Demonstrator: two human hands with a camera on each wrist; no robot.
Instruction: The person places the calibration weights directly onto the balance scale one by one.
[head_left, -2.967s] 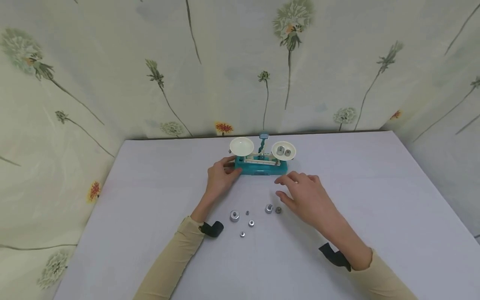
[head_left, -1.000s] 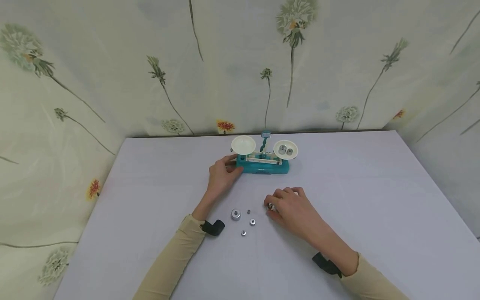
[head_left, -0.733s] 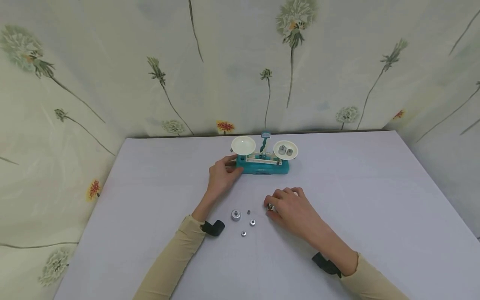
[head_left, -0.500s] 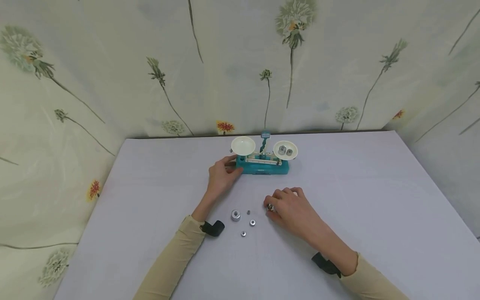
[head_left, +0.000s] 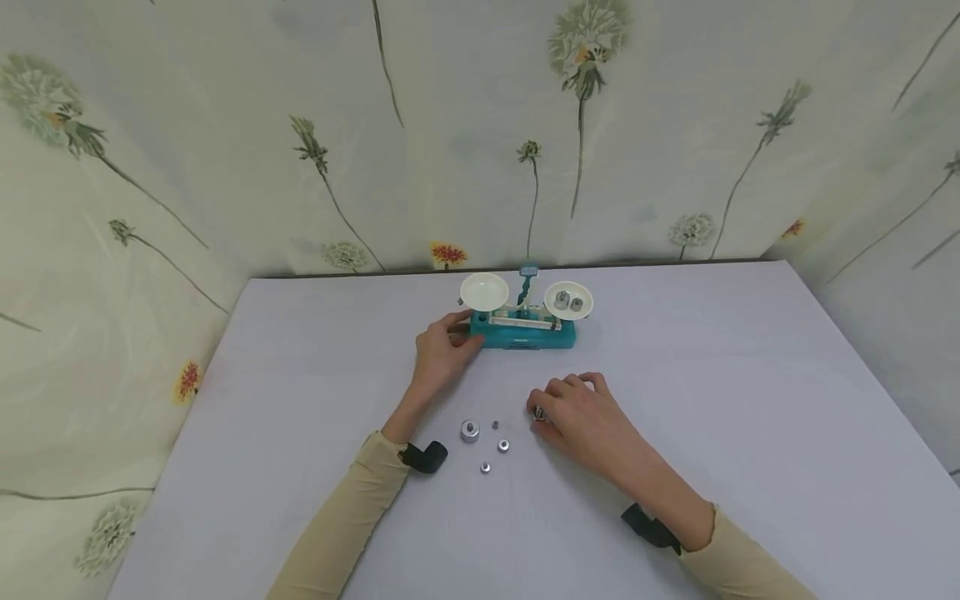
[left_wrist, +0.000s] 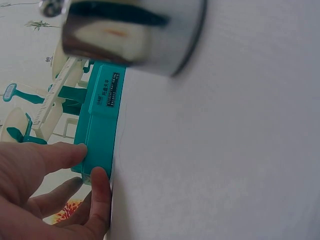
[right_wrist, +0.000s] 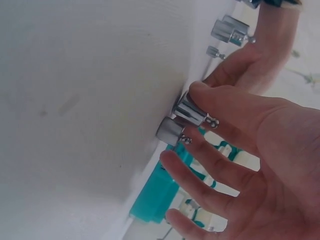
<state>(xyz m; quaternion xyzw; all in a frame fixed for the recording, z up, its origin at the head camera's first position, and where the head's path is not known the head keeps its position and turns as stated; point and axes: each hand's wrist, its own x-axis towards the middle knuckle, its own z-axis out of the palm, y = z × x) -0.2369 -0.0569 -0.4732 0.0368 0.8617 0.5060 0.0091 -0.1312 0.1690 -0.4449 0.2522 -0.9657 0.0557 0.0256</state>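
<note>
Brought down, since three seconds ago, from parted fingers to a pinch on a metal weight [right_wrist: 189, 111], using the right hand [head_left: 581, 423], just beside a second weight [right_wrist: 168, 131]; apparently secured but not yet lifted. Still clamped, with the left hand [head_left: 442, 354], on the left end of the balance [head_left: 522, 337]. Note two weights [head_left: 562, 300] in the right pan [head_left: 564, 313], none in the left pan [head_left: 483, 292], four other weights [head_left: 469, 432] nearby on the surface [head_left: 750, 400].

Balance [head_left: 522, 337] behind loose weights [head_left: 469, 432] — two weights [head_left: 562, 301] in right pan [head_left: 564, 315].
</note>
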